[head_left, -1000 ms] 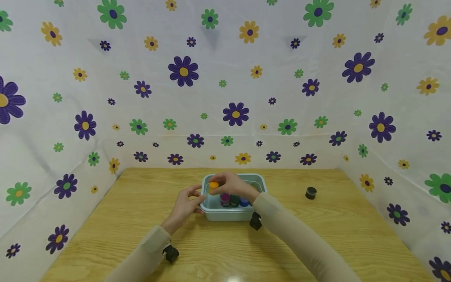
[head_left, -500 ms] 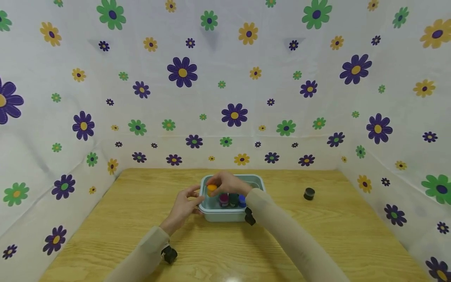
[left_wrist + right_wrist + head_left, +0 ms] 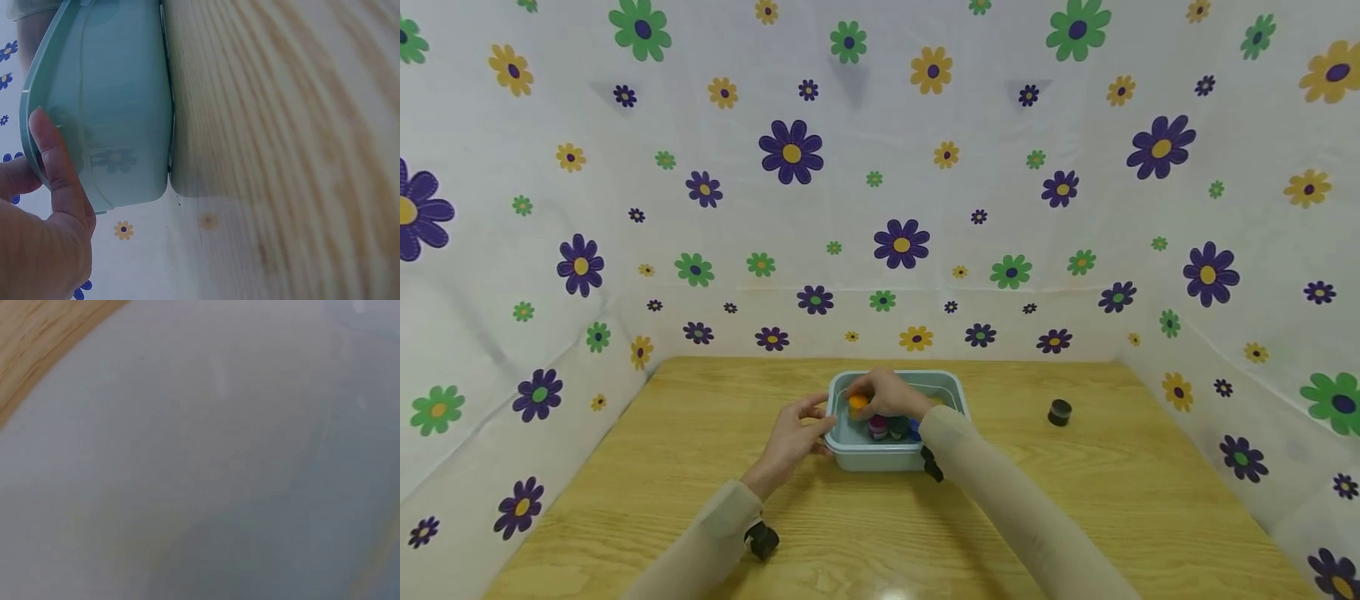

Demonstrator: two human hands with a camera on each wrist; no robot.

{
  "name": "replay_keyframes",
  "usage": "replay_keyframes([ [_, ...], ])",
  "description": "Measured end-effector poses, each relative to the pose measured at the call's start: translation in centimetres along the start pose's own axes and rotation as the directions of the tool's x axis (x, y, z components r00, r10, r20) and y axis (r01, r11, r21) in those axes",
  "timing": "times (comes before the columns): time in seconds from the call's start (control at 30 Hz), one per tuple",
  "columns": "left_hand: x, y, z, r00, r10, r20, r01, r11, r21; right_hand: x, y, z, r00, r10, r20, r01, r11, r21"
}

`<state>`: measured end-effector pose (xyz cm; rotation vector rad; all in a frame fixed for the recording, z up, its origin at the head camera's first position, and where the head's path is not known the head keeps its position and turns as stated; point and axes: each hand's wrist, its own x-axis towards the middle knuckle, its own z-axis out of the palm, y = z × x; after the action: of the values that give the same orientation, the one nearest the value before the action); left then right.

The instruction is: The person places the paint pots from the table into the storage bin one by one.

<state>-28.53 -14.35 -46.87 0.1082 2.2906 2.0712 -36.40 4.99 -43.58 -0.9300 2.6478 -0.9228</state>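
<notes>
A pale blue-green plastic bin (image 3: 880,460) sits on the wooden table. At its left end my left hand (image 3: 792,433) grips the rim; in the left wrist view, one finger (image 3: 57,159) lies against the outer wall, with another digit behind the rim. My right hand (image 3: 889,395) reaches inside and holds a small jar with an orange top (image 3: 857,403) near the bin's left end. Along the front wall inside stand a magenta jar (image 3: 877,428), a dark green jar (image 3: 898,429) and a blue jar (image 3: 914,427), the last partly hidden by the right sleeve.
On the table (image 3: 760,517), a small black-lidded jar (image 3: 1060,412) stands apart to the right of the bin. Flower-printed cloth (image 3: 902,192) encloses the back and sides. The right wrist view is filled by the blurred bin wall (image 3: 250,425) close up.
The right hand has shifted the orange-topped jar slightly down and rightward inside the bin, and the right forearm has moved a little left. The left hand stays on the rim.
</notes>
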Motion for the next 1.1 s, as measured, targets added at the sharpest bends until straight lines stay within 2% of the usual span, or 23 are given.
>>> replay_keyframes([
  [0.13,-0.12,0.05,0.0,1.0,-0.01,0.002,0.01,1.0,0.004,-0.01,-0.13,0.19,1.0,0.016,-0.004,-0.016,0.999,-0.029],
  [0.43,-0.19,0.1,0.07,1.0,-0.01,0.012,0.01,1.0,0.009,0.15,0.22,0.71,1.0,-0.001,-0.001,0.001,0.994,-0.106],
  [0.9,-0.15,0.22,0.05,1.0,-0.01,0.007,0.01,1.0,0.021,0.09,-0.06,0.28,0.997,0.075,-0.033,-0.077,0.994,-0.077],
  [1.1,-0.22,0.39,-0.01,1.0,-0.007,0.006,0.007,1.0,0.017,0.01,0.04,-0.17,0.996,0.081,-0.038,-0.084,0.992,-0.091],
])
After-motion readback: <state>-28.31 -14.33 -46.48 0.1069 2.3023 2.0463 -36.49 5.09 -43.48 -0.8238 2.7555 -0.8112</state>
